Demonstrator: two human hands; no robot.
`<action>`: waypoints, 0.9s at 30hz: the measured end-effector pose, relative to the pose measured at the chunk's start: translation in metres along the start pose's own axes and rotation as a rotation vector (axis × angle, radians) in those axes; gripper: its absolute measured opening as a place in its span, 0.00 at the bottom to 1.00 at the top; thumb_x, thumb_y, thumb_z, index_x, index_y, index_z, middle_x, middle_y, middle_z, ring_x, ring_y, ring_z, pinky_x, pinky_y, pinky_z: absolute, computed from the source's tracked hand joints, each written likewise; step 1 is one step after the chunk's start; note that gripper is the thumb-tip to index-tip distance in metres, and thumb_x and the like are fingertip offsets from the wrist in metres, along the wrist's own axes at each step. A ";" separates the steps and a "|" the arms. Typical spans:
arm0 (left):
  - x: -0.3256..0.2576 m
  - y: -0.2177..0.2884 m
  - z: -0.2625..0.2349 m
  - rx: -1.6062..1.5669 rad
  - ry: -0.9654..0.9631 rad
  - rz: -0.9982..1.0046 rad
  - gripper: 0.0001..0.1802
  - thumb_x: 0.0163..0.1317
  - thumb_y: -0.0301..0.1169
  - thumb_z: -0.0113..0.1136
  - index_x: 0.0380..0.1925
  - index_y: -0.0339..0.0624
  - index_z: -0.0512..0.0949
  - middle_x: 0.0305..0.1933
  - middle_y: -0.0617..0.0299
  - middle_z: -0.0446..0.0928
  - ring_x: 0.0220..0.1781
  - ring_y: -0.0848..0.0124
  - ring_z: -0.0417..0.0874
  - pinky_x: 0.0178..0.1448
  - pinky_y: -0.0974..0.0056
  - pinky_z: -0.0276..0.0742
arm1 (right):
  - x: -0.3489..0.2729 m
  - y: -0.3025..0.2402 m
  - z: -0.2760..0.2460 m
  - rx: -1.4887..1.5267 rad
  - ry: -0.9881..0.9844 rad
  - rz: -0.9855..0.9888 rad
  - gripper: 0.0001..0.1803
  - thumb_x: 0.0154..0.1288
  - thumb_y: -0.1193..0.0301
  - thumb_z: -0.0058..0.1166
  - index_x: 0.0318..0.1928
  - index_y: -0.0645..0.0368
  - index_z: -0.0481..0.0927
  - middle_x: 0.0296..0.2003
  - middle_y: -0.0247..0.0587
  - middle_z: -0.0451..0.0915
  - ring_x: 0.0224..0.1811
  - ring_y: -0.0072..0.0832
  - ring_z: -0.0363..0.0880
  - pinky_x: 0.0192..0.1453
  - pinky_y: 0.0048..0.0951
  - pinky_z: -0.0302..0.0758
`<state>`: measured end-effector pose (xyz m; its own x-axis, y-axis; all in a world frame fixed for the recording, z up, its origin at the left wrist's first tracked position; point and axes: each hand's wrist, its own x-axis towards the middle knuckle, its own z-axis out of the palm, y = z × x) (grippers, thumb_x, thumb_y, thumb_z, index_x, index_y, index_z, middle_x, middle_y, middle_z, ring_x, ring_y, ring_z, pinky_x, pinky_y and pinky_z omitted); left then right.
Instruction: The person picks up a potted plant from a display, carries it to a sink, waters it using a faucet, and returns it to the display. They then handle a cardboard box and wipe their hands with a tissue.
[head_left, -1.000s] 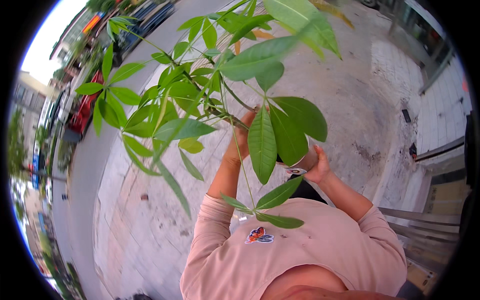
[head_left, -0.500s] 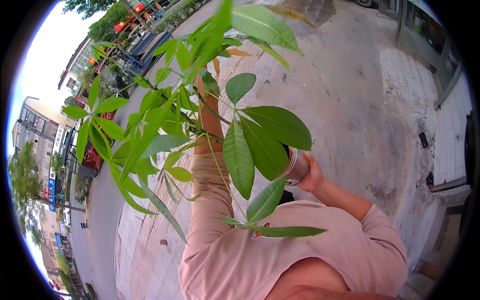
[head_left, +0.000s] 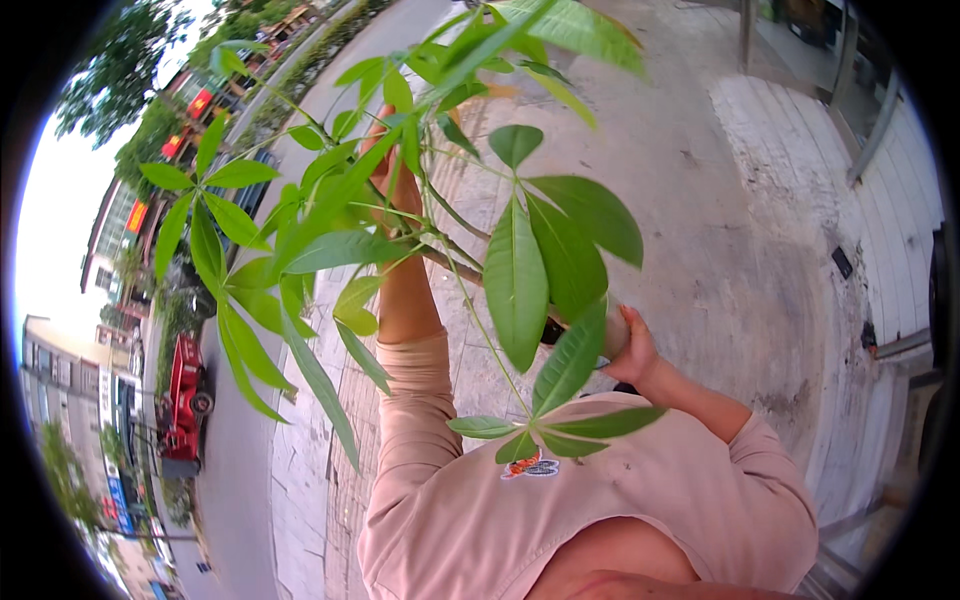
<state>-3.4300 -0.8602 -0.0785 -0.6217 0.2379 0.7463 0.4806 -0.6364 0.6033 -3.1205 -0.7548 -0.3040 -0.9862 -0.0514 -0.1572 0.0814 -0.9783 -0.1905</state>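
Observation:
A leafy potted plant point(head_left: 517, 285) with long green leaves fills the middle of the view, its stem slanting up and left. My right hand point(head_left: 635, 350) is closed around the side of its pot point(head_left: 613, 335), which is mostly covered by leaves. My left arm reaches forward behind the foliage. Beyond the stem, my left hand point(head_left: 386, 160) is raised among the upper leaves; they cover most of its fingers, so whether it grips a leaf or twig cannot be made out.
Grey pavement point(head_left: 690, 270) stretches ahead and to the right, with a small black object point(head_left: 842, 262) lying near a white tiled strip point(head_left: 890, 270). A red vehicle point(head_left: 188, 400) stands by the road point(head_left: 235, 450) at left. Metal-framed doors point(head_left: 850, 90) are at upper right.
The foliage has shifted slightly right, baring more of the stem and my left forearm. My left hand now shows partly among the leaves. My right hand stays on the pot.

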 end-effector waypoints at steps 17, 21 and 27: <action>0.387 -0.515 0.049 -0.070 -0.059 -0.041 0.13 0.68 0.27 0.52 0.52 0.36 0.74 0.62 0.42 0.74 0.59 0.58 0.78 0.57 0.58 0.76 | 0.428 -0.504 -0.025 -0.028 -0.036 -0.015 0.39 0.60 0.44 0.51 0.69 0.47 0.65 0.67 0.45 0.67 0.66 0.49 0.68 0.60 0.69 0.67; 0.465 -0.615 0.042 0.046 0.025 -0.124 0.14 0.67 0.27 0.58 0.50 0.34 0.74 0.50 0.50 0.79 0.52 0.62 0.79 0.57 0.56 0.75 | 0.518 -0.597 -0.025 0.016 -0.019 0.017 0.38 0.62 0.45 0.49 0.69 0.47 0.65 0.67 0.45 0.67 0.67 0.50 0.67 0.60 0.70 0.66; 0.575 -0.738 0.035 0.185 -0.003 -0.052 0.13 0.67 0.31 0.59 0.46 0.32 0.79 0.43 0.56 0.80 0.44 0.69 0.78 0.52 0.62 0.74 | 0.648 -0.695 -0.024 0.044 0.021 -0.010 0.39 0.61 0.43 0.48 0.70 0.46 0.64 0.67 0.45 0.67 0.67 0.52 0.66 0.62 0.71 0.64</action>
<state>-4.1205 -0.2275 -0.0847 -0.6471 0.2690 0.7133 0.5536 -0.4775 0.6823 -3.8127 -0.1037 -0.2967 -0.9837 -0.0374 -0.1756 0.0643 -0.9866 -0.1498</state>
